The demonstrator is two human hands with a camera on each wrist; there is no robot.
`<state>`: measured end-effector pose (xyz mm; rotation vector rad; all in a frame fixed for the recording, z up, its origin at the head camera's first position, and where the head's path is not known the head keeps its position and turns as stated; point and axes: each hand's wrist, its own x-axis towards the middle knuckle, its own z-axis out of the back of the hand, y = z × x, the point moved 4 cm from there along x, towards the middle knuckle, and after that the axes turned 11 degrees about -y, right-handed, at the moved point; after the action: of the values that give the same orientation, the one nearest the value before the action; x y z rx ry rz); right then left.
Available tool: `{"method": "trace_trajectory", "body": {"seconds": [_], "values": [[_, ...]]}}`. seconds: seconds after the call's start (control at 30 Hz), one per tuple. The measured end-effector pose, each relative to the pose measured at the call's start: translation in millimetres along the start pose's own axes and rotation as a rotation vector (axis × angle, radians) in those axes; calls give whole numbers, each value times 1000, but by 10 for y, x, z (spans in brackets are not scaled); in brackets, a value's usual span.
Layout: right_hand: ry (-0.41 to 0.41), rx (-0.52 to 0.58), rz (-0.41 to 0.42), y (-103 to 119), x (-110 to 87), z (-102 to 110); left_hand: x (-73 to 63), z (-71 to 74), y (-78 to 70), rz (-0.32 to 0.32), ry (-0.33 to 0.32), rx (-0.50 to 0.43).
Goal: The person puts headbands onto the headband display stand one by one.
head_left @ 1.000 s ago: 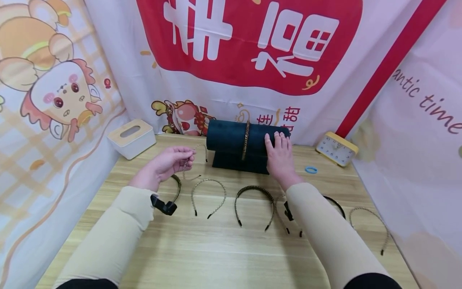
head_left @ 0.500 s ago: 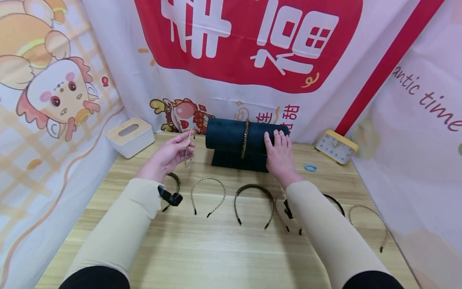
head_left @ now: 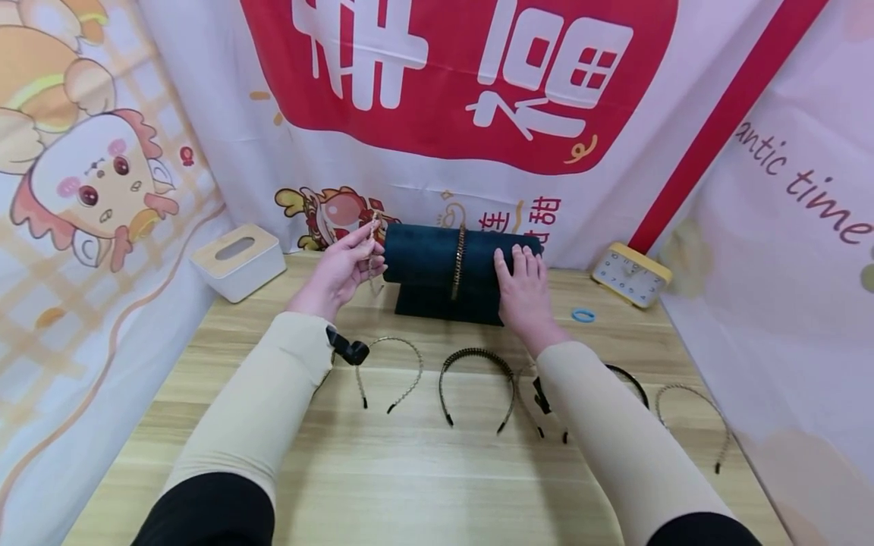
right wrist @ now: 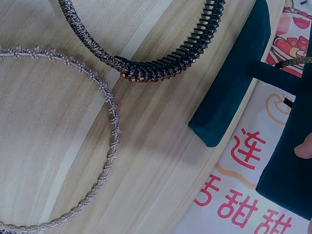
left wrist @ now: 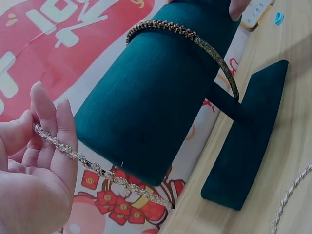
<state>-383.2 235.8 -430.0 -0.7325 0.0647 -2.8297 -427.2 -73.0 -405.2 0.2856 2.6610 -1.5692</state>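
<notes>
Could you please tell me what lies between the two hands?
In the head view, a dark teal display roller, with a gold-toned headband over it.

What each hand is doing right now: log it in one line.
left hand: pinches pale beaded headband near teal stand | right hand: rests on teal stand | darker headband: around teal stand
</notes>
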Motion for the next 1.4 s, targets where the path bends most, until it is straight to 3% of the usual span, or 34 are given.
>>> {"method": "trace_trajectory", "body": {"seconds": [0.3,0.57,0.67,0.77,0.93,1.03,1.2,1.4], "values": [[-18,-17,13,-1,2,6,125,-284,94,-24,-14,-10],[-13,-18,18,8,-6,2,203,-515,217,-44,-59,136],[-10,-22,19,14,-7,5,181,-601,206,-143,-93,315],[-14,-26,18,12,-5,14,131,-691,151,-287,-125,578],[-8,-21,16,9,1,28,46,-768,69,-455,-134,975],[-3,-25,17,13,-3,24,5,-755,51,-501,-129,1112],[-4,-15,14,13,-3,7,-37,-660,59,-550,-123,1212],[-6,-12,7,18,6,9,-92,-559,101,-823,40,1496]]}}
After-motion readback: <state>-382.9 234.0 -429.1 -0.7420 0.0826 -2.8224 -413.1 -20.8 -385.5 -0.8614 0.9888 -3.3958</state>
